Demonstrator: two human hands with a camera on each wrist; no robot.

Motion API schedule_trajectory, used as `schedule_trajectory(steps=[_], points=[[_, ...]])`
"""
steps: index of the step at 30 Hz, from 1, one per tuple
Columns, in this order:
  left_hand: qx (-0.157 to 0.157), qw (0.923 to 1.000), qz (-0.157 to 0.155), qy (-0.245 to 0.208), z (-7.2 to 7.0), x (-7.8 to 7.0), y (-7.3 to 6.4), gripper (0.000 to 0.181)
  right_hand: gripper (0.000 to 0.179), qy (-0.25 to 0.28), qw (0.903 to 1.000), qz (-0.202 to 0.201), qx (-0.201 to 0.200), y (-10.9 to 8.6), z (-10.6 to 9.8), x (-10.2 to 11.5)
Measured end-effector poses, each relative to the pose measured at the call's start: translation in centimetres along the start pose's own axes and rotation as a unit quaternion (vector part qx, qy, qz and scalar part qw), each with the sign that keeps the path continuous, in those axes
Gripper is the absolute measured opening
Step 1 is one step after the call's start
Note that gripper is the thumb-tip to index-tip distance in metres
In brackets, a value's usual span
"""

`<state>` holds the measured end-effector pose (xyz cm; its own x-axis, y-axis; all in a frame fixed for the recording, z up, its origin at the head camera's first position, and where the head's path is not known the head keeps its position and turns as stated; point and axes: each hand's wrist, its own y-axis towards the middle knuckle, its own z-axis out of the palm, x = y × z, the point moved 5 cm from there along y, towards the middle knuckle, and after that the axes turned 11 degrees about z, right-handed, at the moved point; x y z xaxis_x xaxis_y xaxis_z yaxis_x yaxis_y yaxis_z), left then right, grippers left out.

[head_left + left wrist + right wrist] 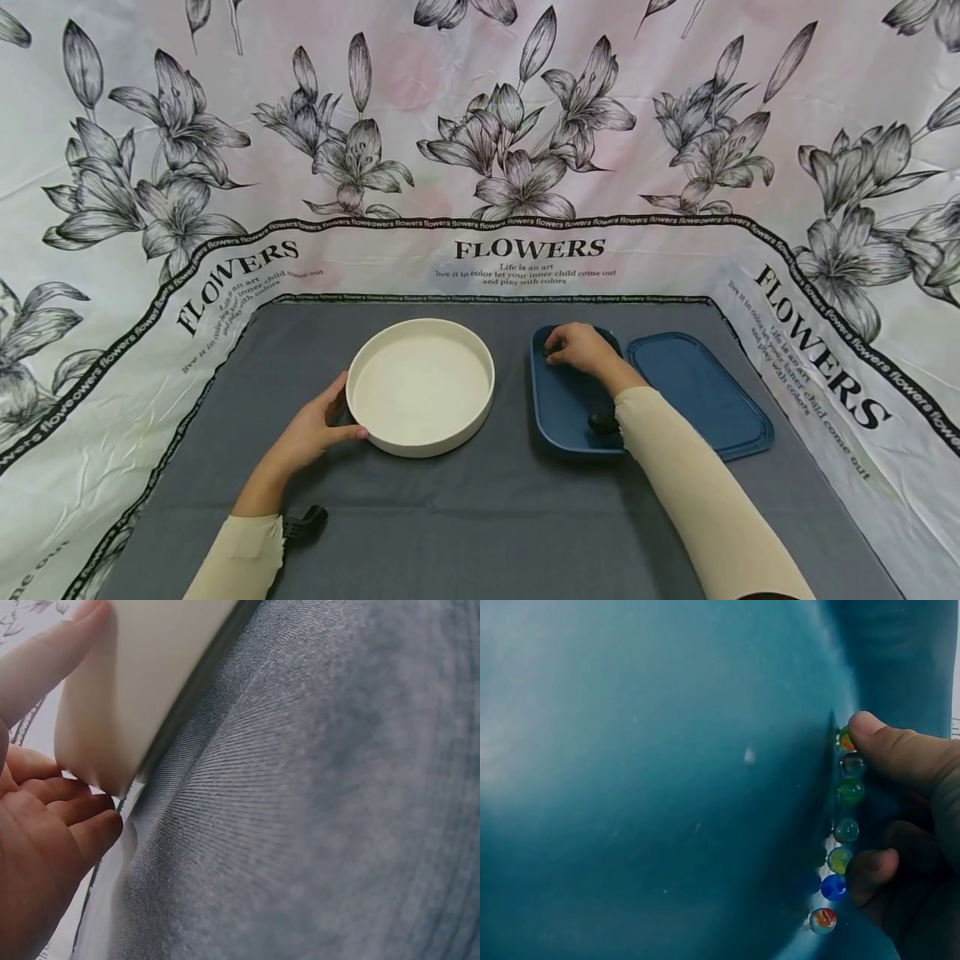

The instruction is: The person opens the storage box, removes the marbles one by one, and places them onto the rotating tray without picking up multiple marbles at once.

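Observation:
My left hand (311, 429) grips the side of a shallow round cream dish (422, 387), thumb at the front and fingers round the left wall. In the left wrist view the thumb lies on the dish wall (142, 690) and the fingertips bend against its lower edge. My right hand (585, 350) reaches into a blue rectangular container (555, 417), at its far end. Several glass marbles (850, 790) lie in a row along the container's wall. The thumb touches an orange and green marble (846, 739), while a bent finger is beside a blue marble (833, 887).
A blue lid (701, 392) lies flat to the right of the container, partly behind the right sleeve (697, 483). Grey cloth (450, 533) covers the table, with a white flower-printed border (525, 258). A black wrist camera (306, 523) sits at the left cuff.

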<state>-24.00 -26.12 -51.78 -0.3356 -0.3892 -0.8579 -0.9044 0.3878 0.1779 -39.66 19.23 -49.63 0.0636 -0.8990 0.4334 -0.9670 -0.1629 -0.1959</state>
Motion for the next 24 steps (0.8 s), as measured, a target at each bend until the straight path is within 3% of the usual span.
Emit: schedule_trajectory(steps=[9, 14, 19, 24], points=[[-0.007, 0.9999, -0.007, 0.000, 0.0, 0.2, -0.1, 0.117, 0.020, -0.052, 0.9981, 0.025, -0.020, 0.1, 0.3, -0.1], [-0.009, 0.9999, -0.011, 0.006, -0.1, 0.2, -0.1, 0.120, 0.021, -0.066, 0.9977, 0.007, -0.006, 0.0, 0.6, 0.5], [-0.010, 0.9998, -0.015, 0.009, -0.1, 0.3, -0.1, 0.121, 0.021, -0.063, 0.9980, -0.006, -0.008, -0.3, 0.4, 1.0], [-0.012, 0.9999, -0.010, 0.005, -0.1, 0.4, -0.1, 0.119, 0.020, -0.025, 0.9993, -0.020, -0.021, -0.7, -0.6, 1.5]])
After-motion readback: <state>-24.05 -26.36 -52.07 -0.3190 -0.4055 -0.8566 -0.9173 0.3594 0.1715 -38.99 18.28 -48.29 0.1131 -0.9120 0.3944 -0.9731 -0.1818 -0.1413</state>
